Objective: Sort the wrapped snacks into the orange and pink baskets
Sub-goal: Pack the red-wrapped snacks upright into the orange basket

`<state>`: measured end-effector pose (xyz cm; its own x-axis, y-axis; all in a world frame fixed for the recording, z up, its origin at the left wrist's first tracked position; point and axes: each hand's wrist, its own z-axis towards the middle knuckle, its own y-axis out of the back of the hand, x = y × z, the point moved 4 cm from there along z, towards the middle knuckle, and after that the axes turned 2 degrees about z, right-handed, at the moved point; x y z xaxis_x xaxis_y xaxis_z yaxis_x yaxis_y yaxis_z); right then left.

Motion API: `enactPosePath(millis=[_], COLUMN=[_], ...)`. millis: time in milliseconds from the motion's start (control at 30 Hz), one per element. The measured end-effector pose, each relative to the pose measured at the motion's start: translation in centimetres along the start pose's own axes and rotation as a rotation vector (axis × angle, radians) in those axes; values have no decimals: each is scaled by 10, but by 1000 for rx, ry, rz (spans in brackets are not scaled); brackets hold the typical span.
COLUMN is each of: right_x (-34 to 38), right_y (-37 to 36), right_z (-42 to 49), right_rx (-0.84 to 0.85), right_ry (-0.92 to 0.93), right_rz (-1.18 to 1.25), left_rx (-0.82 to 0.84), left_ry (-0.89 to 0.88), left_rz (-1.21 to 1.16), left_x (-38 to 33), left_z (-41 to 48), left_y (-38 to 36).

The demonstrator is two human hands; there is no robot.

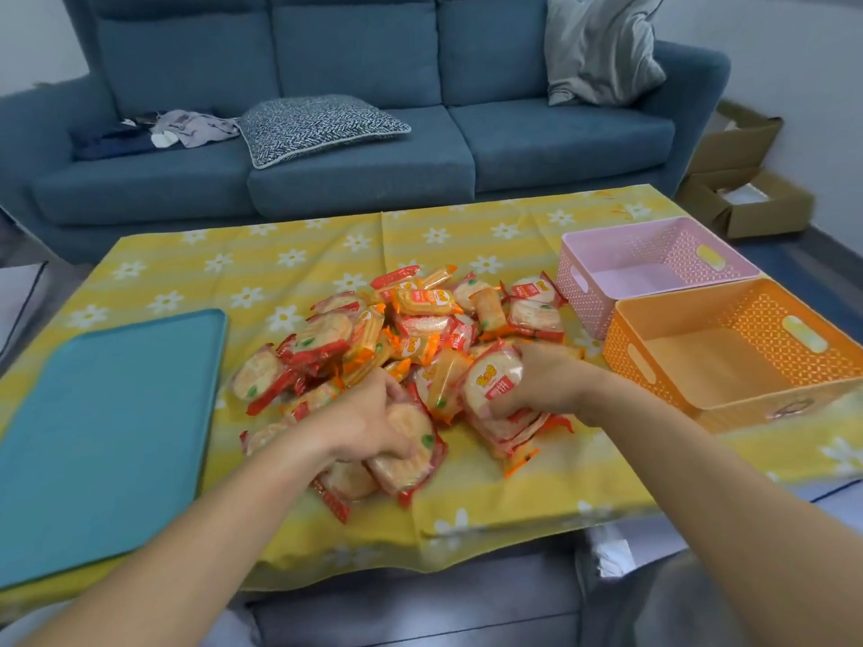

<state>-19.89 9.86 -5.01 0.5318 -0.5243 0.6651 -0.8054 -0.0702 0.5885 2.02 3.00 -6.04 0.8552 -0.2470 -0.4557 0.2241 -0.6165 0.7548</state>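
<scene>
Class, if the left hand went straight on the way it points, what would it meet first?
Most likely the long packet lying just beyond it, then the right hand. The left hand grips a round pack; depth is unclear.

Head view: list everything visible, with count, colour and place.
wrapped snacks: many, red and orange, heaped mid-table
pink basket: one, pink, far right, empty
orange basket: one, orange, near right, empty
tray: one, teal, table's left
tablecloth: one, yellow with flowers, over table
sofa: one, blue, behind table
patterned cushion: one, dark-and-white, sofa seat
grey cushion: one, grey, sofa's right backrest
clothes: few, dark and grey, sofa's left
cardboard boxes: some, brown, floor right
left hand: one, gripping round packet, pile front
right hand: one, gripping another round packet, pile right
</scene>
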Motion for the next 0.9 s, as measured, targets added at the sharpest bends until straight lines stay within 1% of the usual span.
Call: enactPosePath(millis=[67, 100, 167, 200, 233, 333, 400, 467, 567, 633, 700, 733, 767, 800, 833, 867, 900], right_x=[-2, -4, -8, -16, -26, -60, -84, -104, -125, -131, -136, -140, -142, -141, -140, -141, -139], right_y=[14, 25, 58, 77, 95, 135, 151, 161, 165, 168, 174, 179, 182, 183, 182, 181, 178], right_z=[-1, -2, -9, -13, -19, -35, -44, -52, -50, -51, -49, -47, -45, -43, -41, -37, -34], right_rx=[-16, -52, -213, -312, -407, -619, -698, -732, -668, -606, -619, -644, -661, -667, -655, -636, -602], right_ry=[30, 65, 145, 159, 153, 53, -33, -122, -184, -200, -178, -170, -163, -150, -142, -134, -124], right_rz=[225, 327, 451, 521, 584, 688, 680, 607, 532, 494, 412, 339, 261, 180, 102, 30, -28], left_rx=[-17, -25, -15, -4, -8, -104, -174, -212, -248, -225, -240, -272, -302, -315, -314, -297, -285], left_ry=[-17, -24, -65, -91, -117, -192, -242, -278, -305, -334, -420, -481, -529, -555, -570, -576, -578], left_rz=[-98, -235, -642, -804, -896, -980, -991, -934, -736, -631, -477, -323, -107, 118, 287, 380, 414], left_x=[-6, -12, -34, -51, -69, -136, -184, -234, -280, -294, -295, -293, -291, -287, -283, -280, -276], left_z=[-6, -10, -15, -14, -10, 13, 31, 46, 69, 79, 81, 82, 82, 83, 83, 83, 82], left_y=[15, 21, 25, 20, 14, -13, -30, -49, -76, -90, -96, -99, -101, -105, -108, -109, -109])
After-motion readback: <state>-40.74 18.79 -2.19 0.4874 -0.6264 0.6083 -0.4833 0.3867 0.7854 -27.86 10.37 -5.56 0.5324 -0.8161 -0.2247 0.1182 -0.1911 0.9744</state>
